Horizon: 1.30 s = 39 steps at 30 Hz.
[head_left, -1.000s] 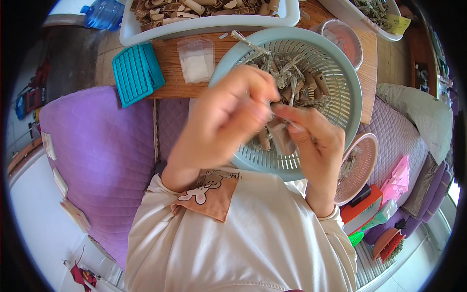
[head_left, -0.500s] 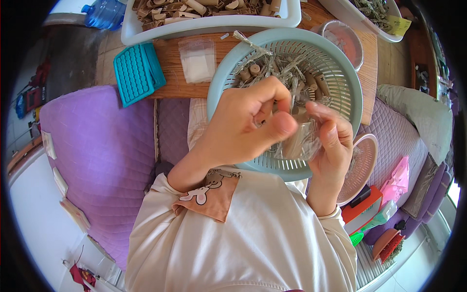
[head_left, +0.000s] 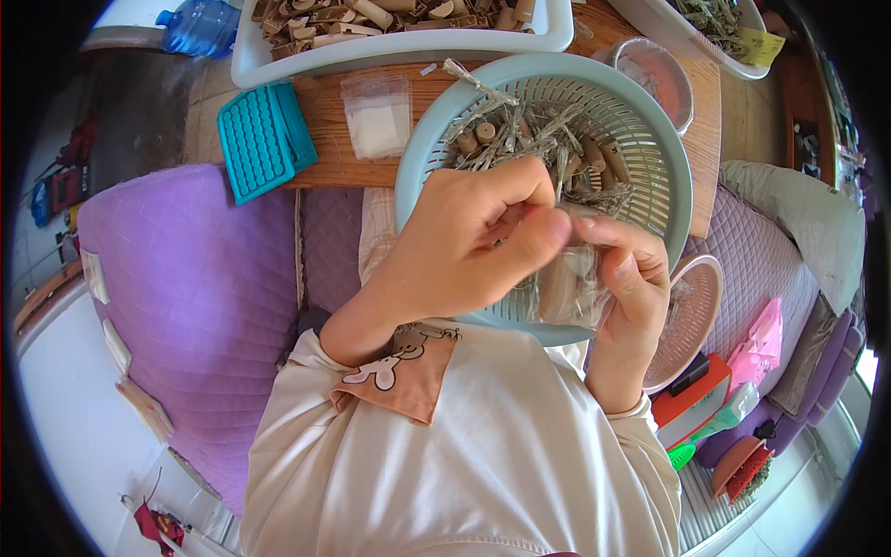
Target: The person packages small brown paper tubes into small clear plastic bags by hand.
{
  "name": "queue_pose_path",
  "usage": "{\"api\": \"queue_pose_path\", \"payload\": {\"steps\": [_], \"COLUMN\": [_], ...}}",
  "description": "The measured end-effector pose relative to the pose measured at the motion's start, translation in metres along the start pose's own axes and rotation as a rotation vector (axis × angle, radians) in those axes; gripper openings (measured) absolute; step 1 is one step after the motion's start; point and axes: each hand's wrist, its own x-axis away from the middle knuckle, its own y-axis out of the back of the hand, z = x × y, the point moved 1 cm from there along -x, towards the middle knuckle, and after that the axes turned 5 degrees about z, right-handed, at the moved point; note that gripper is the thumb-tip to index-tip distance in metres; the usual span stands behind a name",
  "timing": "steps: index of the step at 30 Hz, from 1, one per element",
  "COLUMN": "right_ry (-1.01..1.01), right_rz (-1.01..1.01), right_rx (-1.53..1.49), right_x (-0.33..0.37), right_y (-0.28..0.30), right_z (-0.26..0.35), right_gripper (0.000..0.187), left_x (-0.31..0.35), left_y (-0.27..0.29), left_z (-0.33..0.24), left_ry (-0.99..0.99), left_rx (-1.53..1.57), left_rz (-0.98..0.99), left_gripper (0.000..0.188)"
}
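A small clear plastic bag [head_left: 570,286] with tan pieces inside hangs between my hands, above the near side of a pale green slotted basket [head_left: 682,158]. My right hand [head_left: 633,274] grips the bag along its right side, index finger stretched across the top edge. My left hand [head_left: 478,237] is closed in a pinch at the bag's upper edge, thumb against the curled fingers, and its tips meet the right index finger. In the basket lie tan cylinders [head_left: 613,160] and clear crinkled wrappers [head_left: 543,125], partly covered by my left hand.
Behind the basket stands a white tub [head_left: 408,48] of tan pieces. Clear zip bags [head_left: 379,116] and a teal ridged tray [head_left: 260,139] lie on the wooden table to the left. A round clear container [head_left: 654,79] is at right, and a pink basket [head_left: 691,320] sits below.
My left thumb and fingers have come together at the bag's top, meeting my right index finger. The bag hangs slightly lower.
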Motion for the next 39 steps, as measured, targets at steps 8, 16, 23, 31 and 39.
{"api": "queue_pose_path", "payload": {"steps": [8, 16, 23, 31, 39], "right_ry": [-0.132, -0.092, -0.502, -0.251, -0.280], "right_rz": [0.022, -0.179, -0.535, -0.511, -0.215], "right_rx": [-0.774, -0.259, 1.591, 1.446, 1.698], "right_x": [-0.002, 0.015, 0.093, 0.033, -0.044], "right_y": [-0.002, 0.020, 0.128, 0.074, 0.074], "right_z": [-0.012, -0.011, 0.051, 0.044, -0.026], "right_gripper": [0.033, 0.030, 0.014, 0.012, 0.015], "left_x": [0.002, 0.002, 0.024, 0.017, 0.019], "left_y": [-0.013, -0.009, 0.026, 0.004, -0.012], "left_z": [0.003, 0.017, 0.050, 0.052, 0.049], "left_ry": [-0.373, -0.758, -0.242, -0.052, 0.171], "left_rx": [-0.505, -0.973, -0.010, 1.294, 1.400], "left_rz": [-0.191, -0.156, -0.271, -0.122, 0.035], "left_gripper": [0.010, 0.016, 0.041, 0.045, 0.040]}}
